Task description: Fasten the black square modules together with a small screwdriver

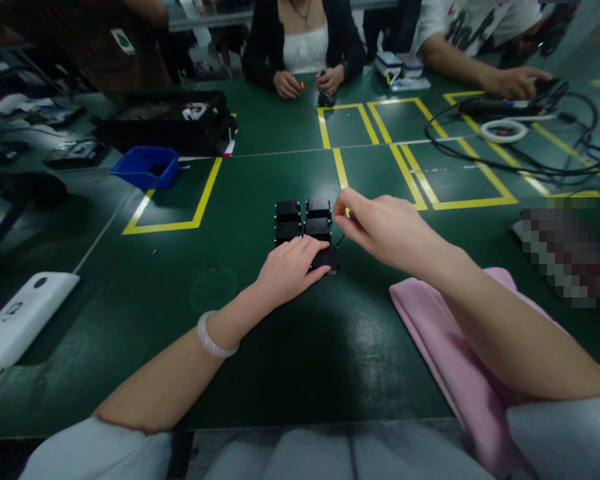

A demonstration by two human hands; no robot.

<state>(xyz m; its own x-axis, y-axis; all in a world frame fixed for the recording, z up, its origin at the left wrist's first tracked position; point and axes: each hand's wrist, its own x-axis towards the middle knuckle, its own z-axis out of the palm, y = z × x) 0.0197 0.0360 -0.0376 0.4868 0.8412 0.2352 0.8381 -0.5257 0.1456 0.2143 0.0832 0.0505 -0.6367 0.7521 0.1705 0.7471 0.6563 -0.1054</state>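
Observation:
Several small black box-shaped parts (303, 220) sit packed together in a block on the green table (260, 347). My left hand (291, 270) lies on the nearest parts, its fingers flat and pressed down over them. My right hand (380, 227) hovers just right of the block with thumb and forefinger pinched together beside the far right part; what they hold, if anything, is too small to make out. A thin dark wire runs from the block toward that hand.
A pink cloth (455, 360) lies under my right forearm. A white device (23, 317) rests at the left edge, a blue bin (147, 167) and a black tray (173, 120) farther back. Two other people work across the table; cables (530, 157) spread at right.

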